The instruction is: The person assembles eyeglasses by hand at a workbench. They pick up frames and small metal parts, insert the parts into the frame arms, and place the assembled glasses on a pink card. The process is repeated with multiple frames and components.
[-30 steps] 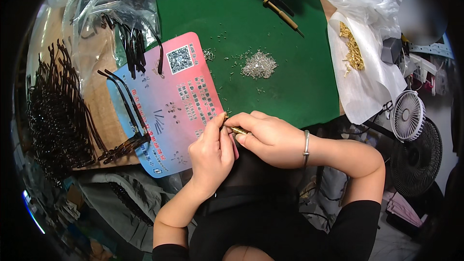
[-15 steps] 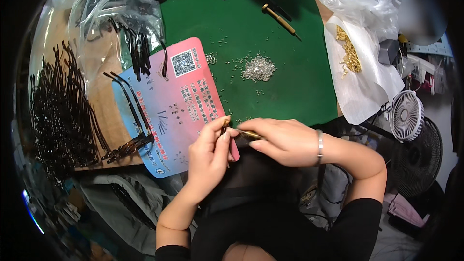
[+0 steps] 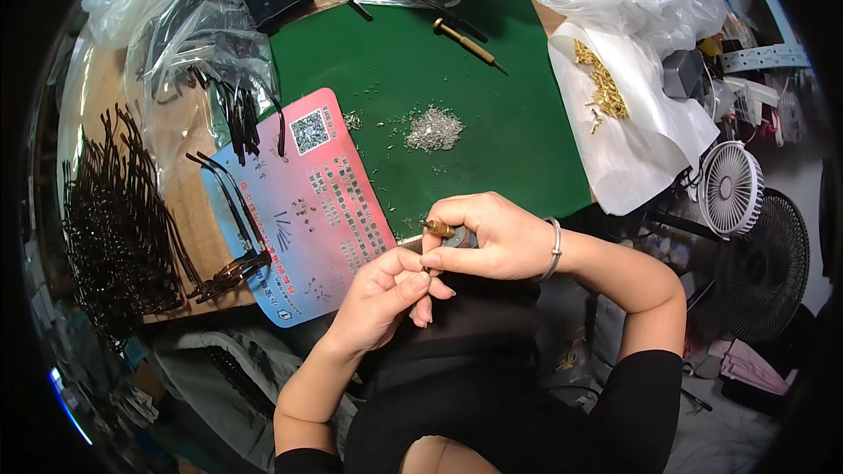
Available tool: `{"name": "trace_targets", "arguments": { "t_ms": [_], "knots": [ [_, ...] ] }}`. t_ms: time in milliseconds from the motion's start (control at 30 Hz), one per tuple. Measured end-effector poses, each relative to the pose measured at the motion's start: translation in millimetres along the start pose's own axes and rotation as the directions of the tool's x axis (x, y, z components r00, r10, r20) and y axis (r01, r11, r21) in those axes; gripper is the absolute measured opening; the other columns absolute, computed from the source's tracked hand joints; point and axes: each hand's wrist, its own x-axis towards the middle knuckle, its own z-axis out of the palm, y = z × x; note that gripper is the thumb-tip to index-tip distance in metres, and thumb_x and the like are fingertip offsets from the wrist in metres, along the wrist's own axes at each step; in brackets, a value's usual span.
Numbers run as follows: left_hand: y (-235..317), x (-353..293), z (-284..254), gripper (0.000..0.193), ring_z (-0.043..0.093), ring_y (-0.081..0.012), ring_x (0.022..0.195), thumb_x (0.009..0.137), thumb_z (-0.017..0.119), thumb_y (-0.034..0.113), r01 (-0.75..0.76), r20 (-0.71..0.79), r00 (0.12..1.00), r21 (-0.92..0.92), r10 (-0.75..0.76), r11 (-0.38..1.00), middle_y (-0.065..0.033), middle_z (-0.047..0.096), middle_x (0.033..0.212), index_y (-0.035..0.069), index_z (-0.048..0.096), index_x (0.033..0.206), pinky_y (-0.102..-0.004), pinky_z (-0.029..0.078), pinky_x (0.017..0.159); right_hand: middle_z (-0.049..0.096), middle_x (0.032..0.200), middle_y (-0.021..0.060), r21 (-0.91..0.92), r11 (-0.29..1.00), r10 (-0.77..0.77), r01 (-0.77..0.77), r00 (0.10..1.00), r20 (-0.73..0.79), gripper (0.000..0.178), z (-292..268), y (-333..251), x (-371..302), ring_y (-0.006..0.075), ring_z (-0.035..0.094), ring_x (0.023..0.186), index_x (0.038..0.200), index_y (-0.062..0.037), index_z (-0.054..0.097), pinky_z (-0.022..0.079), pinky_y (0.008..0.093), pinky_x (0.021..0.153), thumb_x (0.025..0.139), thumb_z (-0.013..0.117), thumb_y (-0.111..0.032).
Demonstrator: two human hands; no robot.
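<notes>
My right hand [image 3: 487,233] is closed round a small brass screwdriver [image 3: 439,229], its brass end standing out past the fingers. My left hand [image 3: 382,298] is closed in a pinch just beside it, thumb against the fingers. Something small and dark shows at those fingertips, too hidden to name. The two hands meet at the near edge of the green mat [image 3: 492,154]. Beyond them lies a heap of tiny silver screws [image 3: 435,128], with loose ones scattered round it. Under my left hand's side is a pink and blue printed card [image 3: 303,228].
Dark eyeglass temples [image 3: 233,276] lie across the card, and a large pile of temples [image 3: 118,237] covers the left side. A second brass screwdriver [image 3: 470,46] rests on the mat. Gold metal pieces [image 3: 606,88] sit on white paper [image 3: 606,167]. A white fan [image 3: 731,186] stands at right.
The right hand has turned, so the screwdriver now points away from the left hand's fingertips. My left hand has dropped slightly nearer to my body. The whole view has shifted a little.
</notes>
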Motion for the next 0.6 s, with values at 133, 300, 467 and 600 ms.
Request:
{"name": "trace_targets", "arguments": {
  "t_ms": [133,300,467,600],
  "knots": [
    [-1,4,2,0.013,0.055,-0.0086,0.062,0.092,0.051,0.013,-0.056,-0.064,0.996,0.185,0.069,0.981,-0.0123,0.063,0.089,0.001,0.052,0.099,-0.0211,0.046,0.058,0.060,0.079,0.0088,-0.029,0.998,-0.052,0.051,0.998,-0.029,0.019,0,4,-1,0.0174,0.059,0.072,0.082,0.0001,0.059,0.046,0.0282,0.064,0.081,0.063,-0.018],
    [7,-4,-1,0.014,0.054,-0.0071,0.069,0.091,0.051,0.011,-0.032,-0.138,0.987,0.328,0.081,0.944,-0.0078,0.062,0.089,0.002,0.047,0.102,-0.0207,0.045,0.061,0.059,0.088,0.0115,-0.183,0.970,-0.173,0.158,0.982,-0.071,0.030,-4,17,-19,0.0216,0.061,0.078,0.095,-0.0004,0.058,0.049,0.0309,0.070,0.079,0.068,-0.024],
    [55,30,19,0.012,0.058,-0.0128,0.075,0.084,0.058,0.005,-0.190,0.005,0.954,0.786,0.301,0.588,-0.0074,0.061,0.084,0.002,0.055,0.095,-0.0266,0.048,0.066,0.060,0.082,0.0104,-0.362,0.930,-0.126,-0.060,0.875,-0.467,0.022,-10,53,-51,0.0227,0.062,0.070,0.089,-0.0037,0.057,0.049,0.0319,0.062,0.080,0.063,-0.023],
    [133,140,3,0.018,0.060,-0.0306,0.070,0.077,0.057,0.000,-0.211,0.523,0.669,0.815,0.529,-0.539,-0.0169,0.061,0.084,0.005,0.062,0.093,-0.0330,0.049,0.062,0.063,0.081,0.0095,-0.299,0.951,-0.255,0.083,0.756,-0.603,0.021,-9,73,-55,0.0214,0.064,0.071,0.088,-0.0035,0.058,0.050,0.0309,0.062,0.078,0.066,-0.020]
  ]
}}
